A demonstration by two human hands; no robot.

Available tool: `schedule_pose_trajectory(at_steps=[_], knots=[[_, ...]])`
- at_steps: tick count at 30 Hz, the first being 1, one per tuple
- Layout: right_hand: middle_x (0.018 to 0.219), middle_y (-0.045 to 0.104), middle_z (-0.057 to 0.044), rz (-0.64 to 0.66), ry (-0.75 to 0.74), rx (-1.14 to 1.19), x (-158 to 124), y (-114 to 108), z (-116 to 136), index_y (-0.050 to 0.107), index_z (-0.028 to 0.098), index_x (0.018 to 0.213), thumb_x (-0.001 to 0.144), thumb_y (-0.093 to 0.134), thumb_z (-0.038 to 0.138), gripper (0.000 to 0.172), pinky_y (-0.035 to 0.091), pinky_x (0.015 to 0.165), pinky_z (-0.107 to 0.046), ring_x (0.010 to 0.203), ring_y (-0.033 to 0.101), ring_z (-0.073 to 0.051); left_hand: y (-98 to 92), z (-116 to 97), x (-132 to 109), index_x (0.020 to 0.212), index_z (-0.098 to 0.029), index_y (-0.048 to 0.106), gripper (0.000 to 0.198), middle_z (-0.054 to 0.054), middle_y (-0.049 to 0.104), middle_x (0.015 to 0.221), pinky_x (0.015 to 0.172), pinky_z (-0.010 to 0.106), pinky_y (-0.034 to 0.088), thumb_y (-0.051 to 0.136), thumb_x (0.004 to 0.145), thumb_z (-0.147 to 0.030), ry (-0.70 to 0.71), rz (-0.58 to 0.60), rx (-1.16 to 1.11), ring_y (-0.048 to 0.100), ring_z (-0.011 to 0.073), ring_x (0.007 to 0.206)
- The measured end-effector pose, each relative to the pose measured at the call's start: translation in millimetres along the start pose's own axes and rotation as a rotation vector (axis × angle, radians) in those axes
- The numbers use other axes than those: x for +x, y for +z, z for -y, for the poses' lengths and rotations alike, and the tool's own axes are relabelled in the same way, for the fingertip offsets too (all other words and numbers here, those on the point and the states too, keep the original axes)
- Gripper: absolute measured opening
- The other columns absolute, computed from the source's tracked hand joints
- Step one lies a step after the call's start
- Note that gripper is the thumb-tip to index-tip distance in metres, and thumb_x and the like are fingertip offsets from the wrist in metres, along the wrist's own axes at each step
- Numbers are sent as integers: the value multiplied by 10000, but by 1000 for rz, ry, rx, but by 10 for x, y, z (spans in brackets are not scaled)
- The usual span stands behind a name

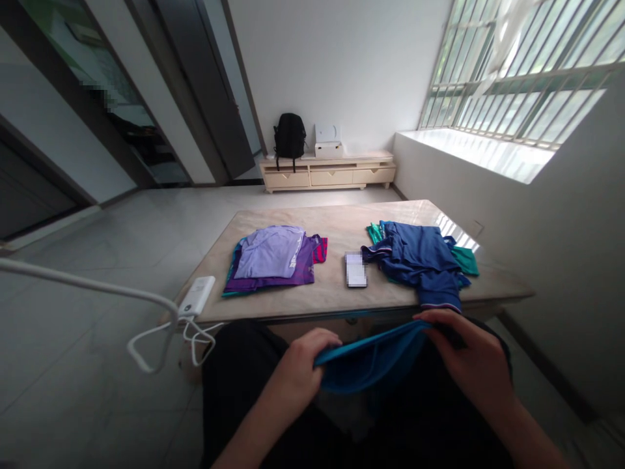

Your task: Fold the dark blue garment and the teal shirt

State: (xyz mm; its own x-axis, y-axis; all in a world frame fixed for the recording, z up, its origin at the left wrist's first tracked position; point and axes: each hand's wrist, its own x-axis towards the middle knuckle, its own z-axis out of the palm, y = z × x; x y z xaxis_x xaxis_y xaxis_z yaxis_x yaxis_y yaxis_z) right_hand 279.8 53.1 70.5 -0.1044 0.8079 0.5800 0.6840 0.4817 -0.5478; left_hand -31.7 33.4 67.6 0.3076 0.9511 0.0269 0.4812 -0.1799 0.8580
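Observation:
A blue garment (368, 361) is stretched between my two hands above my lap, its top edge taut and the rest sagging below. My left hand (305, 365) is closed on its left end, and my right hand (461, 348) pinches the right end between thumb and fingers. What kind of garment it is cannot be made out. Beyond it on the table (336, 303), a pile of flat clothes (271, 254) lies to the left, lilac on top of purple. To the right, a looser pile of clothes (420, 257) has a navy shirt on top with green pieces beneath.
Between the piles lies a phone (356, 270). A white power bank (196, 296) with a white cable (195, 335) rests at the table's left front corner. Against the far wall, a low cabinet (332, 174) carries a black backpack (290, 137) and a white box (328, 149).

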Motion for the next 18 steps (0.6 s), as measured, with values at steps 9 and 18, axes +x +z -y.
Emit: schedule_pose_trajectory(at_steps=[9,18], knots=[[965,790,16,5,58,-78,104,-33,-151,747,275,1008,923,719,276,89,549,849,-289,903,746,-204,-426,71,340,1037,-134,800,377,78,798,990,793,271,526,571,739,-105,-152,327,168,724,227,916],[819,723,-6,106,327,131,126,-65,-134,767,253,996,849,775,405,211,520,622,-279,634,640,-157,-726,-152,360,956,-152,801,316,28,724,654,512,234,476,571,747,-211,-271,381,215,662,183,552]])
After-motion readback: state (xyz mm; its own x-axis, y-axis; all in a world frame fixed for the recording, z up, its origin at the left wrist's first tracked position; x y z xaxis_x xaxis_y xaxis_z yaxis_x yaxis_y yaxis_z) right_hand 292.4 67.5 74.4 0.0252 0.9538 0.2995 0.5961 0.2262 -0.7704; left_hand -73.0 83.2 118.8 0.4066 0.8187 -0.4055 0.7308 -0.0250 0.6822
